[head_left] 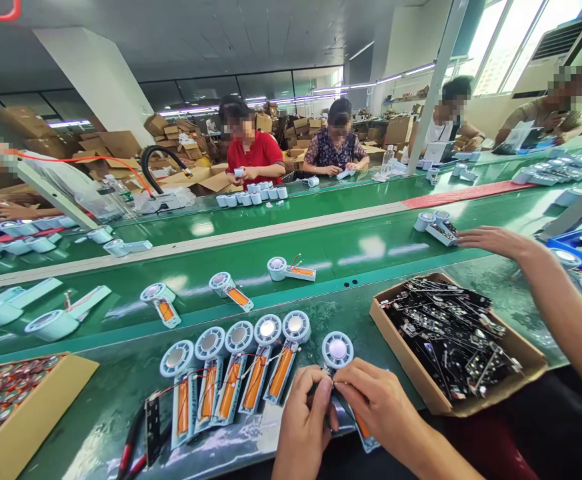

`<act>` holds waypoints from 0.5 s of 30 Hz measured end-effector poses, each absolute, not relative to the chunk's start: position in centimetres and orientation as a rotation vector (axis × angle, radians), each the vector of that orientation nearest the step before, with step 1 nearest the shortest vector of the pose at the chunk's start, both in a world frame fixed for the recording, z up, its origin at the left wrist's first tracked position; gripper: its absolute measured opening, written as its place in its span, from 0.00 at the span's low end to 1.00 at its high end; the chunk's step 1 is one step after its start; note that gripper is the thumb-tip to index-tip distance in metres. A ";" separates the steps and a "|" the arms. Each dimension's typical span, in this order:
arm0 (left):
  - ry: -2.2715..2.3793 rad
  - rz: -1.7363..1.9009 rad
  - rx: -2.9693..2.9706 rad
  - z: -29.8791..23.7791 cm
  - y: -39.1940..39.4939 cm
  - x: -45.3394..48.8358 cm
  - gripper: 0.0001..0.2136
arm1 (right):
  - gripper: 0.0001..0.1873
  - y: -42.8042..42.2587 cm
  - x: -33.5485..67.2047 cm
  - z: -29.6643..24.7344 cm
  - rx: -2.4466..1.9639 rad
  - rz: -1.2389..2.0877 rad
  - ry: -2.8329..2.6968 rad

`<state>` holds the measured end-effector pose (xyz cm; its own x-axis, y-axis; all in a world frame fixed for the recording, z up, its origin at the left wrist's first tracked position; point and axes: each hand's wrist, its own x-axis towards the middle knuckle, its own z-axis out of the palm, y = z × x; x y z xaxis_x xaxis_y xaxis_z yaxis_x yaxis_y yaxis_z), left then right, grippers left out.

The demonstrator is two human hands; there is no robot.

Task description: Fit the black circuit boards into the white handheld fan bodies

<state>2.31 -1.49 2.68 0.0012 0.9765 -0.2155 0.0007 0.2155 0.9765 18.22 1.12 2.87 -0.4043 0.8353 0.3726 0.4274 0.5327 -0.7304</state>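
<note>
At the front edge of the table, my left hand [307, 417] and my right hand [383, 403] meet with fingertips pinched together. Whatever is between them is too small and covered to make out. Beneath them lies an open light-blue handheld fan [337, 349] with a round silver centre; its handle, with an orange battery, shows partly below my right hand. To the left, several similar fans [241, 337] lie in a row, handles toward me, showing orange batteries and thin red and black wires. A black circuit board [153, 427] stands against the leftmost one.
A cardboard box of circuit boards [451, 333] stands at right; another person's hand [491, 240] reaches past it to fans on the green conveyor belt [371, 247]. Red-handled pliers [129, 447] lie front left, near a box of wired parts [15, 400]. Co-workers sit opposite.
</note>
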 end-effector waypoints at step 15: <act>1.409 1.069 1.070 1.9 -2.3 2.7 0.24 | 0.13 1.1 18.1 3.3 -1.105 0.470 -2.146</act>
